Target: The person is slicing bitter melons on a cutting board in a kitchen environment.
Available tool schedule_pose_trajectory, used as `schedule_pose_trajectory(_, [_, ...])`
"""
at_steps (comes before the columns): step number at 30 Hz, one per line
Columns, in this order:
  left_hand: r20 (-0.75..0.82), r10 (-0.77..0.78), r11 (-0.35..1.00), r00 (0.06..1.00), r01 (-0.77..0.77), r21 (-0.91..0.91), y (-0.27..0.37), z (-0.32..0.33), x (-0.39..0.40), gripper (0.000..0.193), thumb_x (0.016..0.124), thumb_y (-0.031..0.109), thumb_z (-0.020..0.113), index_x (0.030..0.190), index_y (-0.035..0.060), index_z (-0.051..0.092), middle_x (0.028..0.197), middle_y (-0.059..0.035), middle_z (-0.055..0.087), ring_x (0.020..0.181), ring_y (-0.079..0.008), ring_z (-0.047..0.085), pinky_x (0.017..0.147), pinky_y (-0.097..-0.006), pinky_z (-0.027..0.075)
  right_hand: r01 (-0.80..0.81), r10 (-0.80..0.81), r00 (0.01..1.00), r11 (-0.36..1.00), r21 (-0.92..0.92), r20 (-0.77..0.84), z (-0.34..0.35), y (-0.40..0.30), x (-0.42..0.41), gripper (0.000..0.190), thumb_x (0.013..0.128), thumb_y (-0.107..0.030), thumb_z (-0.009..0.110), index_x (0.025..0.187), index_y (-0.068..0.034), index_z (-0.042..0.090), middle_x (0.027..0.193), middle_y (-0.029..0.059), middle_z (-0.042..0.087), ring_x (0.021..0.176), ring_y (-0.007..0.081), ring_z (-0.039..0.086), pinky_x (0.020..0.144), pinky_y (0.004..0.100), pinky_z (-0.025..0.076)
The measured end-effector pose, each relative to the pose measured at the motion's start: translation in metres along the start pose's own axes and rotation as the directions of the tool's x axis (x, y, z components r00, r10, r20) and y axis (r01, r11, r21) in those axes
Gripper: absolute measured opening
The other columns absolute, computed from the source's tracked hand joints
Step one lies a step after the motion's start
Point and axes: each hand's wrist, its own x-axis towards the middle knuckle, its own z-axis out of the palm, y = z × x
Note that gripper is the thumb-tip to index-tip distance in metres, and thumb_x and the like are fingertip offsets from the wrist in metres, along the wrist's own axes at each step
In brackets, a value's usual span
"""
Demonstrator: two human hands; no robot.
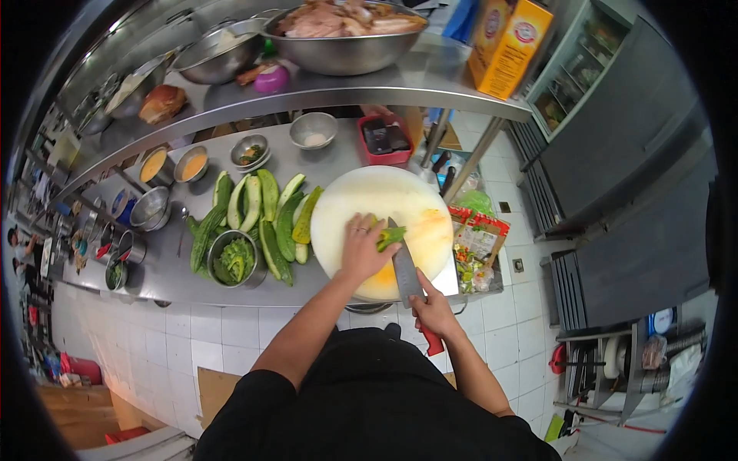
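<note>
On the round white cutting board (380,190), my left hand (366,245) presses down on a piece of green vegetable (393,236), its fingers partly covering it. My right hand (432,311) grips the red handle of a kitchen knife (406,274). The blade lies over the board, its tip close beside the vegetable piece. Left of the board lie several peeled and halved green gourds or cucumbers (285,227). A metal container (235,259) near the table's front edge holds cut green pieces. Yellow-orange stains mark the board.
A steel shelf (323,95) spans the table's far side, bearing a large bowl of meat (346,52) and a yellow box (510,49). A red basket (385,141) stands behind the board. Right of it sits a scrap box (475,253). Small bowls (192,164) stand at the left.
</note>
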Motion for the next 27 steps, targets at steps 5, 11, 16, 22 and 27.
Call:
schedule_pose_trajectory(5, [-0.064, -0.092, 0.986, 0.994, 0.081, -0.149, 0.012, 0.009, -0.003, 0.058, 0.091, 0.04, 0.074, 0.134, 0.0018, 0.065, 0.13, -0.0285, 0.059, 0.124, -0.0458, 0.054, 0.11, -0.0527, 0.042, 0.124, -0.129, 0.992, 0.971, -0.205, -0.012, 0.024, -0.011, 0.016, 0.073, 0.101, -0.01, 0.058, 0.167, -0.011, 0.028, 0.073, 0.0123, 0.066, 0.052, 0.0184, 0.062, 0.053, 0.0369, 0.056])
schedule_pose_trajectory(11, [-0.3, -0.264, 0.943, 0.917, 0.18, -0.28, -0.013, -0.021, -0.01, 0.049, 0.086, 0.027, 0.08, 0.126, 0.0009, 0.067, 0.119, -0.0231, 0.06, 0.113, -0.042, 0.055, 0.101, -0.0526, 0.045, 0.183, -0.164, 0.977, 0.972, -0.147, 0.133, 0.058, -0.035, 0.028, 0.073, 0.101, -0.009, 0.058, 0.167, -0.012, 0.028, 0.075, 0.0125, 0.066, 0.052, 0.0172, 0.062, 0.051, 0.0357, 0.055])
schedule_pose_trajectory(16, [-0.544, -0.342, 0.934, 0.766, 0.213, -0.288, -0.076, -0.098, -0.019, 0.044, 0.083, 0.02, 0.082, 0.119, -0.0001, 0.068, 0.114, -0.0199, 0.063, 0.111, -0.0393, 0.058, 0.098, -0.0481, 0.048, 0.489, -0.401, 0.867, 0.796, -0.356, 0.295, 0.118, -0.064, 0.053, 0.075, 0.099, -0.015, 0.06, 0.167, -0.022, 0.029, 0.089, 0.0295, 0.073, 0.067, 0.0361, 0.073, 0.071, 0.0447, 0.06])
schedule_pose_trajectory(22, [-0.463, -0.638, 0.77, 0.616, 0.511, -0.381, -0.205, -0.161, -0.085, 0.046, 0.086, 0.012, 0.08, 0.127, 0.0006, 0.062, 0.117, -0.0196, 0.067, 0.103, -0.0347, 0.065, 0.093, -0.042, 0.052, 0.458, -0.315, 0.877, 0.776, -0.434, 0.362, 0.154, -0.099, 0.054, 0.073, 0.1, -0.018, 0.061, 0.166, -0.024, 0.031, 0.09, 0.0311, 0.073, 0.069, 0.0379, 0.074, 0.075, 0.0461, 0.06])
schedule_pose_trajectory(27, [-0.221, -0.727, 0.672, 0.65, 0.608, -0.423, -0.236, -0.185, -0.099, 0.05, 0.087, 0.01, 0.078, 0.132, 0.0009, 0.059, 0.122, -0.0211, 0.07, 0.111, -0.0295, 0.068, 0.097, -0.0374, 0.052, 0.307, -0.234, 0.934, 0.912, -0.271, 0.27, 0.111, -0.091, 0.051, 0.073, 0.103, -0.009, 0.058, 0.168, -0.025, 0.028, 0.077, 0.0129, 0.069, 0.056, 0.0174, 0.065, 0.053, 0.0362, 0.057])
